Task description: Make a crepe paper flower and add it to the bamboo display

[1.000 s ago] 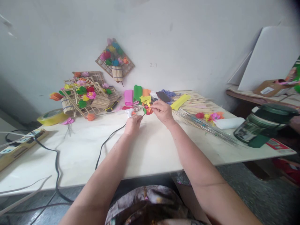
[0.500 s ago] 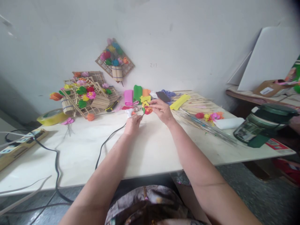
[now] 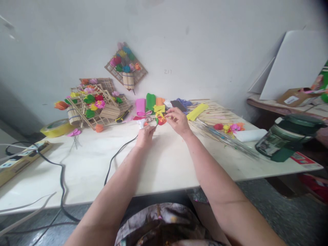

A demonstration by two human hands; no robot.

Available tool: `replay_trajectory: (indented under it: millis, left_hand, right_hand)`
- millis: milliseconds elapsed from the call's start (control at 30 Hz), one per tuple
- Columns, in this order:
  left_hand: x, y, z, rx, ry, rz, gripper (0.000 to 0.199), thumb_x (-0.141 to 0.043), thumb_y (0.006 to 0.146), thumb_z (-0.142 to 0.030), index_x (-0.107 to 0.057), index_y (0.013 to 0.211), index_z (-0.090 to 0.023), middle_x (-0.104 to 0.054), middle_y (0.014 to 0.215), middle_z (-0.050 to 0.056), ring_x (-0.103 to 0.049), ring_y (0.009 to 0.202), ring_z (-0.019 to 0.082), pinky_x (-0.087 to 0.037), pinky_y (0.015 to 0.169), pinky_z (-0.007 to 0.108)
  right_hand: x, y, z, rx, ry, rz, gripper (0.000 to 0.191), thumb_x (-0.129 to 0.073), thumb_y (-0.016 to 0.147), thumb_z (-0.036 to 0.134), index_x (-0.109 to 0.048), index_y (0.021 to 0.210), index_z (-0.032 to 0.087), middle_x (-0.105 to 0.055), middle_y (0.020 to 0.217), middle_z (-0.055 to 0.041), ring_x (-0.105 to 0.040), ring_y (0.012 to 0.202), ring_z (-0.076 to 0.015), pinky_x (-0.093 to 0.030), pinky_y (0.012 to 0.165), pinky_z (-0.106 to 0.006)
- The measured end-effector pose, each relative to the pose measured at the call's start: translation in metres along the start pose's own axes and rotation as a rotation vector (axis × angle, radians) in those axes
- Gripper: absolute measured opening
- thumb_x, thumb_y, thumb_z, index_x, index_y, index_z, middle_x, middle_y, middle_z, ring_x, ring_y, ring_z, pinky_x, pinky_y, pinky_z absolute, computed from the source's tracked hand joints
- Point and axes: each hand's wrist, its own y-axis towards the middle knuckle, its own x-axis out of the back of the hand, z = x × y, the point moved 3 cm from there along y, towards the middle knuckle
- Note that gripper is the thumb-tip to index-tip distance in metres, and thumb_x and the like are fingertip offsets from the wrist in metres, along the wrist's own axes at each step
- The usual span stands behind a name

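My left hand [image 3: 145, 136] is closed in a pinch on the thin stem of a paper flower [image 3: 161, 120], which has red and orange petals and a bit of green at its left side. My right hand [image 3: 177, 121] is at the right edge of the flower, its thumb and forefinger drawn together at the petals. Exactly what lies between those fingertips is too small to see. Behind the flower lie yellow paper pieces [image 3: 159, 108]. A white item [image 3: 141, 123] sits just beyond my left hand.
Rolls of pink paper [image 3: 140, 106] and green paper [image 3: 150, 101] stand by the wall. Flower-decorated bamboo lattices [image 3: 102, 111] are heaped left. Thin sticks [image 3: 215, 114], wires [image 3: 230, 141] and a green jug [image 3: 287, 136] are right. A black cable [image 3: 112, 159] crosses the table.
My right hand has shifted slightly to the right, and its fingers have drawn back a little from the top of the flower. My left hand and the stem stay in place.
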Motion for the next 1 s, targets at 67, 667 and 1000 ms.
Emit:
replay_trajectory:
  millis: [67,667,1000]
  left_hand:
    - [0.0,0.0,0.0,0.002,0.0,0.001,0.019,-0.049,0.085,-0.023,-0.066,0.078,-0.017,-0.059,0.066,0.003,-0.054,0.061,0.013,-0.044,0.062,0.024]
    - [0.014,0.0,0.008,0.159,-0.029,-0.258,0.023,-0.051,0.085,-0.03,-0.07,0.085,-0.017,-0.063,0.068,0.002,-0.056,0.057,0.012,-0.045,0.061,0.022]
    - [0.021,-0.005,0.014,0.395,-0.074,-0.418,0.021,-0.057,0.08,-0.029,-0.072,0.087,-0.016,-0.068,0.072,0.004,-0.061,0.066,0.014,-0.045,0.064,0.022]
  right_hand:
    - [0.0,-0.001,0.001,0.031,-0.033,0.008,0.011,-0.058,0.076,0.018,-0.069,0.075,0.02,-0.062,0.096,-0.0065,-0.06,0.08,-0.0156,-0.049,0.061,-0.025]
    - [-0.025,-0.014,-0.049,-0.479,0.084,-0.012,0.017,-0.054,0.075,0.024,-0.066,0.083,0.016,-0.066,0.074,-0.0023,-0.059,0.065,-0.0144,-0.048,0.06,-0.026]
    - [-0.084,-0.008,-0.081,-0.646,-0.373,0.425,0.031,-0.053,0.076,0.011,-0.071,0.1,0.019,-0.071,0.102,-0.0061,-0.065,0.096,-0.0185,-0.048,0.084,-0.026]
